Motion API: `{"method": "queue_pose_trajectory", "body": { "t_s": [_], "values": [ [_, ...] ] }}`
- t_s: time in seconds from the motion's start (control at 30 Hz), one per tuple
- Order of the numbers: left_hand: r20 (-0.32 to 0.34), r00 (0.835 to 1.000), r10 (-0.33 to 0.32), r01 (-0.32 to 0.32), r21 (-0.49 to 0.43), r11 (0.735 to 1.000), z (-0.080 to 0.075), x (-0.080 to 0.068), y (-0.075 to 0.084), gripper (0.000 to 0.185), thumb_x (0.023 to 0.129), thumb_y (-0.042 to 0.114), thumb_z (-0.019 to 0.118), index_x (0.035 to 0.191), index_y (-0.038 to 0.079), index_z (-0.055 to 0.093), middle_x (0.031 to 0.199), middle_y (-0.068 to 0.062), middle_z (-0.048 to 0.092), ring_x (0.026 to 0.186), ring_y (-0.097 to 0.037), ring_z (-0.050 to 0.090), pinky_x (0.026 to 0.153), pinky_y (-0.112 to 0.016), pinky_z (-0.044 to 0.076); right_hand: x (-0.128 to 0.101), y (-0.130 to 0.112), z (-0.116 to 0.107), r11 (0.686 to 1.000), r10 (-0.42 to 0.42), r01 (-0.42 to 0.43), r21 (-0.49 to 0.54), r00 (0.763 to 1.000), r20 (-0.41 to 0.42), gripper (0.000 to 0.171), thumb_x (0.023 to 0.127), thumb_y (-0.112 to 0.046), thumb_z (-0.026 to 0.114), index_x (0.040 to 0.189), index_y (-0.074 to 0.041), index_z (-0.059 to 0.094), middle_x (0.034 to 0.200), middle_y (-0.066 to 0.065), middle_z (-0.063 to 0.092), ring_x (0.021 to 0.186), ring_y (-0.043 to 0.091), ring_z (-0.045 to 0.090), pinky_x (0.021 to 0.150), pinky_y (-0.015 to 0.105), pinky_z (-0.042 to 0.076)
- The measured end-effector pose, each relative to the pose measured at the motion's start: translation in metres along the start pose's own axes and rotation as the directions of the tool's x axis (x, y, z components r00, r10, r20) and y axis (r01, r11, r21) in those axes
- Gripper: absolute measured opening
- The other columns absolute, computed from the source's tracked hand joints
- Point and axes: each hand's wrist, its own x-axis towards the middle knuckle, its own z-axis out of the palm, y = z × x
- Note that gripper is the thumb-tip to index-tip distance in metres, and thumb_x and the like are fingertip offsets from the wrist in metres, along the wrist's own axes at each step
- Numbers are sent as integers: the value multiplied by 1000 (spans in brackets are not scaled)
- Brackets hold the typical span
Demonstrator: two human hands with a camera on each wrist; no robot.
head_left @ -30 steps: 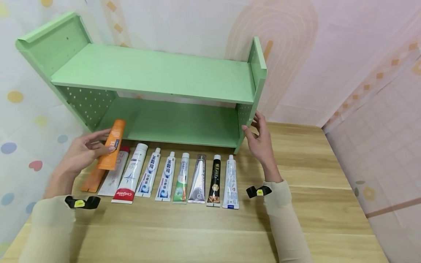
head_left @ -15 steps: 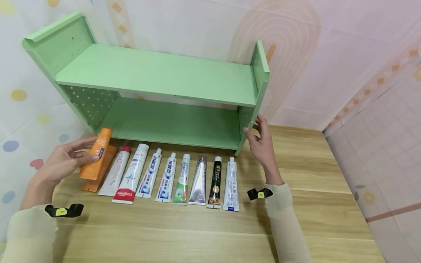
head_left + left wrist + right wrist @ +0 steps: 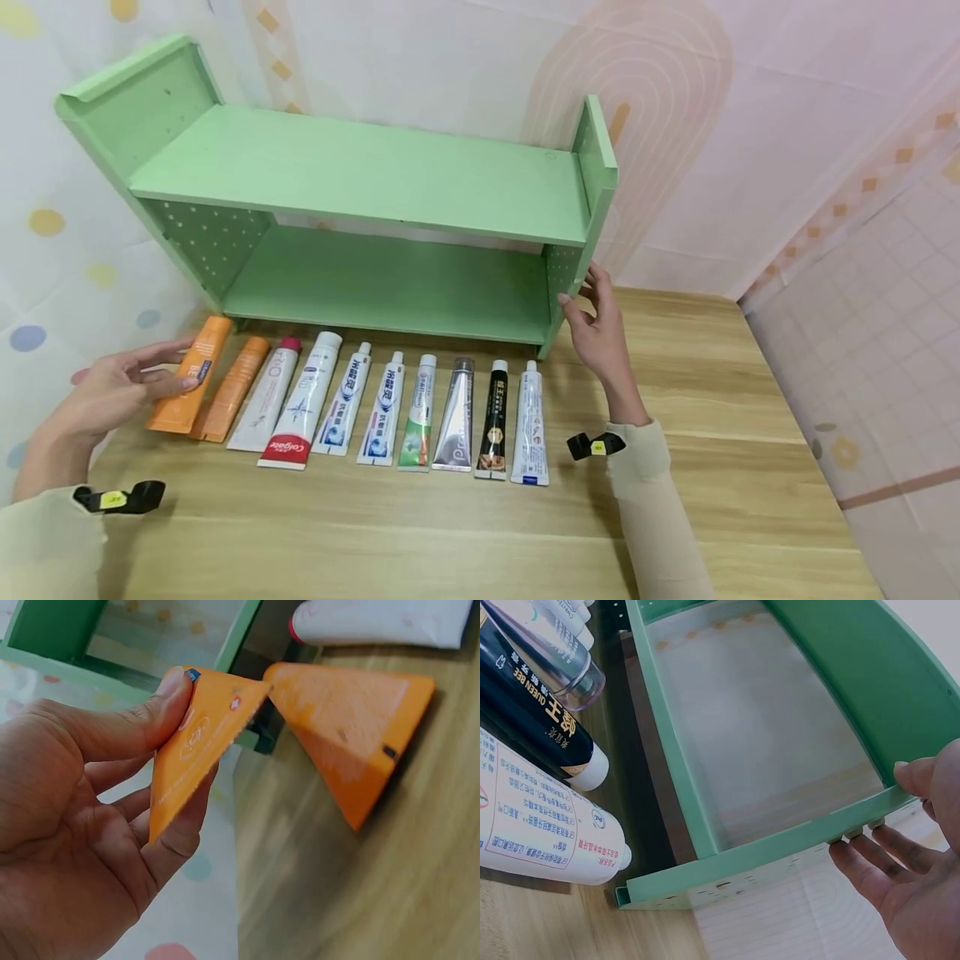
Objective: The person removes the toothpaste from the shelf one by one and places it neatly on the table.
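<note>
Nearest the wearer, at the left end of the counter (image 3: 480, 533), an orange tube (image 3: 183, 390) is pinched near its flat crimped tail by the left hand (image 3: 112, 396), thumb on top and fingers beneath, as the left wrist view shows. Its long axis runs from that tail, close to the wearer, away toward the cap end, which points at the green shelf (image 3: 375, 179). The tube lies just right of the palm and just left of a second orange tube (image 3: 232, 398), nearly parallel with it; whether it is resting fully on the wood cannot be told.

Further right, a row of toothpaste tubes (image 3: 420, 408) is laid side by side, caps toward the shelf.

At the far right, the shelf's right side panel is touched by the straight fingers of the right hand (image 3: 600, 329), with nothing gripped. The left hand is much the nearer to the orange tube.
</note>
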Motion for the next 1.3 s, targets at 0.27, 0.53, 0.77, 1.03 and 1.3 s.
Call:
{"method": "queue_pose_trajectory", "body": {
  "t_s": [0.27, 0.53, 0.77, 1.03, 1.3],
  "values": [
    [6, 1000, -17, 17, 27, 999, 0, 3, -14, 75, 95, 28, 75, 158, 9, 39, 103, 42, 59, 90, 13, 65, 69, -11, 51, -1, 2, -1, 1000, -16, 16, 16, 1000, -1, 59, 104, 0, 53, 158, -3, 30, 157, 25, 40, 137, 46, 47, 89, 15, 51],
    [8, 1000, -6, 5, 118, 993, 1, 12, -25, 75, 92, 33, 78, 152, 4, 46, 102, 46, 51, 89, 18, 57, 68, -15, 53, 0, 6, -2, 1000, -24, 24, 12, 1000, -13, 59, 104, -1, 54, 158, -5, 32, 157, 23, 41, 135, 43, 49, 90, 18, 54],
    [19, 1000, 0, -4, 162, 987, 10, 9, -29, 68, 93, 14, 75, 148, -10, 43, 104, 4, 78, 84, 9, 64, 67, -19, 55, -1, 5, 3, 1000, -10, 10, 10, 1000, 7, 59, 103, -1, 54, 158, -7, 32, 158, 23, 41, 135, 40, 50, 98, 39, 57],
    [-37, 999, -14, 24, 269, 963, 14, 3, -22, 66, 93, 25, 76, 142, -11, 50, 117, -33, 63, 76, 4, 56, 60, -22, 52, 6, 28, 2, 1000, -7, 7, 4, 1000, 5, 61, 104, -2, 54, 160, -13, 31, 159, 19, 40, 137, 39, 49, 101, 45, 56],
    [-75, 997, 8, 19, 347, 938, 16, 0, -17, 59, 94, 27, 76, 134, -12, 57, 106, -25, 69, 78, -4, 57, 59, -20, 48, 6, 39, -1, 1000, -22, 21, -11, 1000, -9, 59, 105, -10, 57, 158, -25, 35, 156, 6, 45, 134, 28, 52, 99, 41, 57]
  ]
}}
